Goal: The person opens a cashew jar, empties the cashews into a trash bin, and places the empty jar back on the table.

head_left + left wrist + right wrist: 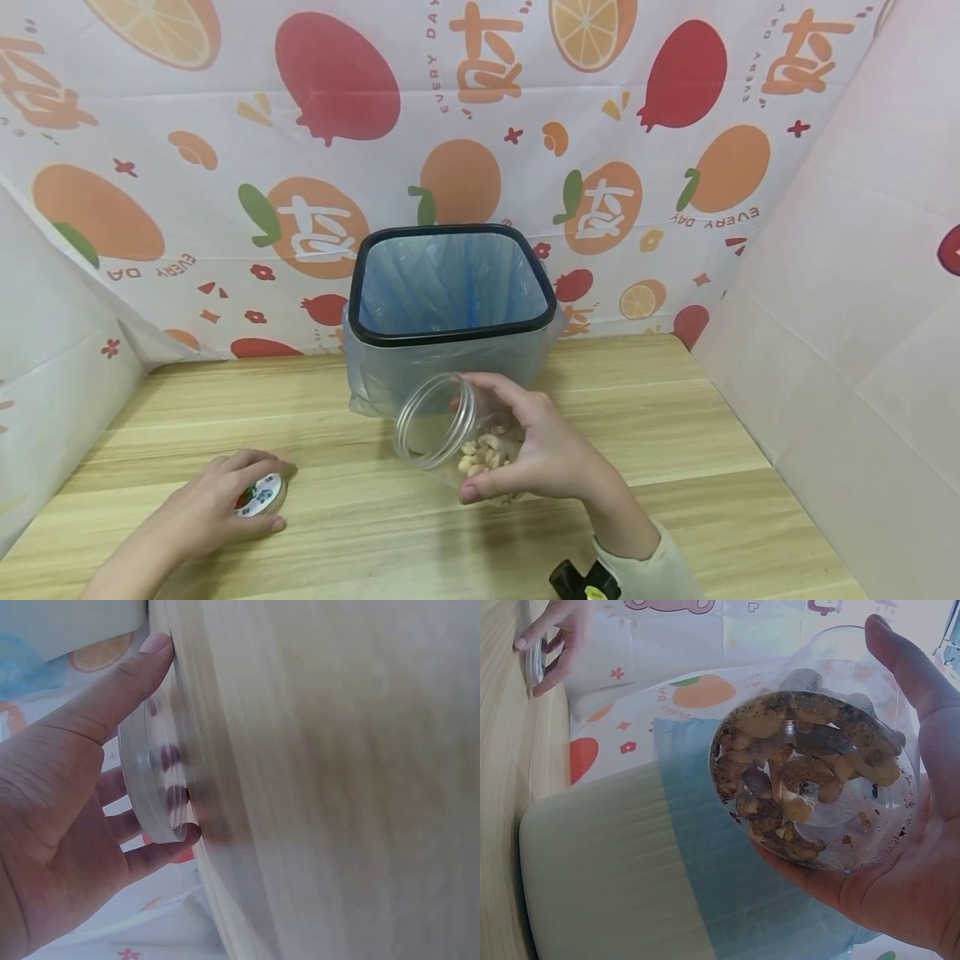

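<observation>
My right hand [551, 454] grips a clear plastic jar [435, 429] round its side. The jar is tipped over, its open threaded mouth facing left and the bin. Cashews and other nuts [489, 450] lie along its lower side and base; dark crumbs [765, 825] cling to the bottom in the right wrist view. At the left of the table, my left hand [217, 504] holds a round lid [261, 494] between thumb and fingers, close over the wood. The lid has a clear rim [154, 780] and a printed top, partly hidden by the hand.
A bin [450, 337] with a black rim and a bluish plastic liner [450, 279] stands behind the jar, against a fruit-printed cloth [465, 179]. White cloth walls [840, 333] flank the wooden table [352, 533]. A black wrist strap [585, 581] is on the right wrist.
</observation>
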Available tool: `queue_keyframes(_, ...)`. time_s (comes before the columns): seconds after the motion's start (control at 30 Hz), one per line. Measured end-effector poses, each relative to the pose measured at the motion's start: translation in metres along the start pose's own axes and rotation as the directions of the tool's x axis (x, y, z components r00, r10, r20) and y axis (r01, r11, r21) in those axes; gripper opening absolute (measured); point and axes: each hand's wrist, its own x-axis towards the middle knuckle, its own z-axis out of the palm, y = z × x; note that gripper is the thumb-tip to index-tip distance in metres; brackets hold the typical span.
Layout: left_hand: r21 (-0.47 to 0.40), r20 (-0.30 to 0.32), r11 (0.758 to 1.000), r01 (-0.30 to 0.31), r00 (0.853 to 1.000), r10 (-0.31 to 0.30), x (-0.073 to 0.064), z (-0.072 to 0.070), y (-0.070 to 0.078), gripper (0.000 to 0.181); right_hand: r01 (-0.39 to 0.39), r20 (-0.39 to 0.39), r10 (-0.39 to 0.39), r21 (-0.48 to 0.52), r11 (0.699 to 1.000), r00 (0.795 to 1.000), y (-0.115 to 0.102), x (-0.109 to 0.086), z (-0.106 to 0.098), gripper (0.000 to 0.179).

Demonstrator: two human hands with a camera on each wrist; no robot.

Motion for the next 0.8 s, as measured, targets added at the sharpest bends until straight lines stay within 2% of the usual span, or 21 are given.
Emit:
queue_keyframes(0.33, -0.009, 0.023, 1.000, 0.020, 1.000, -0.020, -0.001, 0.000, 0.001, 0.058, 0.001, 0.001, -0.001, -0.007, 1.000, 1.000, -0.001, 0.000, -0.001, 0.098)
queue_keyframes(0.57, -0.023, 0.002, 1.000, -0.004, 1.000, 0.004, -0.003, -0.002, 0.003, 0.056, -0.008, 0.003, 0.008, 0.013, 1.000, 1.000, -0.002, -0.001, -0.001, 0.098)
queue_keyframes(0.8, -0.007, -0.003, 1.000, 0.005, 1.000, -0.005, 0.001, -0.012, 0.018, 0.055, -0.019, 0.003, 0.019, 0.020, 1.000, 1.000, -0.003, -0.002, -0.001, 0.096)
